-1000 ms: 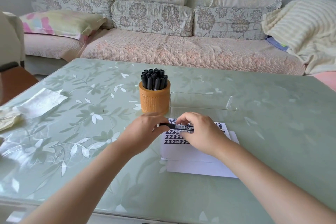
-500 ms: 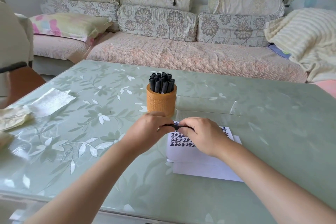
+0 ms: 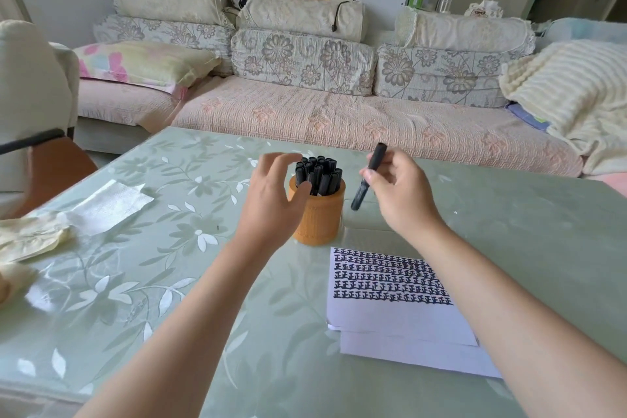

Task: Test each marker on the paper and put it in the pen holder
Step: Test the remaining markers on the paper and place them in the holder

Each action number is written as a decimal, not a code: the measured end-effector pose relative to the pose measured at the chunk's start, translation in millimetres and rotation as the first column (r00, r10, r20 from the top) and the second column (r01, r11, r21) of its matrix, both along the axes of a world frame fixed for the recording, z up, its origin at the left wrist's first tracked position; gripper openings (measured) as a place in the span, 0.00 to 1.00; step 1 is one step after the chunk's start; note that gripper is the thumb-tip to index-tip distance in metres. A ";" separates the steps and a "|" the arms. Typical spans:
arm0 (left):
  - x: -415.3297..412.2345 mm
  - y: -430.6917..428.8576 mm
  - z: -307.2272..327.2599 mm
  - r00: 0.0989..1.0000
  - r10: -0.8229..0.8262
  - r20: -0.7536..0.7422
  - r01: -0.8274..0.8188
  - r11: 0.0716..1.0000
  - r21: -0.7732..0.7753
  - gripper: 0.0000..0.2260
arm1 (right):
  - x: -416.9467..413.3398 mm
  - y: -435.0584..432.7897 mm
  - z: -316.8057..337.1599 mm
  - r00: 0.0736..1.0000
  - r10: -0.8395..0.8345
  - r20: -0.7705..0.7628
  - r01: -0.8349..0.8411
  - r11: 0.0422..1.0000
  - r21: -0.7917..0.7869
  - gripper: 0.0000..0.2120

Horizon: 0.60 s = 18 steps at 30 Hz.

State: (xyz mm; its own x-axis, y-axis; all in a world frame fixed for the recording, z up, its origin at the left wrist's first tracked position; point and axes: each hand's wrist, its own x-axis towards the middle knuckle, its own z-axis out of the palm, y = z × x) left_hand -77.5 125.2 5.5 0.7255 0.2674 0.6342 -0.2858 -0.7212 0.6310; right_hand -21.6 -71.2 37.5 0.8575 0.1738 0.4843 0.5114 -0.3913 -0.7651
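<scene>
You have one black marker (image 3: 368, 176) in your right hand (image 3: 400, 193) and one orange pen holder (image 3: 319, 214) packed with capped markers (image 3: 317, 175), too tightly bunched to count exactly. Your two hands are up, the left hand (image 3: 271, 200) empty, and at least two sheets of paper (image 3: 390, 312) lie stacked, plus one tissue (image 3: 108, 205)

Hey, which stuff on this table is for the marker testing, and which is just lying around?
For the job:
black marker in the right hand
orange woven pen holder
white paper with black marks

Lying about:
white tissue
crumpled cream cloth
</scene>
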 end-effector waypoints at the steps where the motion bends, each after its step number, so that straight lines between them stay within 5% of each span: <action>1: 3.0 1.9 1.1 1.000 -0.006 -0.020 0.006 1.000 -0.028 0.19 | 6.8 3.8 4.0 1.000 -0.017 -0.015 0.018 0.998 0.055 0.05; 10: 42.5 7.0 12.8 0.907 -0.171 -0.386 0.123 0.982 -0.145 0.45 | 33.7 32.4 1.7 0.998 0.015 -0.069 -0.001 0.980 0.197 0.13; 18: 53.6 5.6 8.8 0.896 -0.245 -0.371 0.171 0.960 -0.220 0.34 | 39.1 35.6 2.8 0.997 0.006 0.079 0.000 0.997 -0.075 0.23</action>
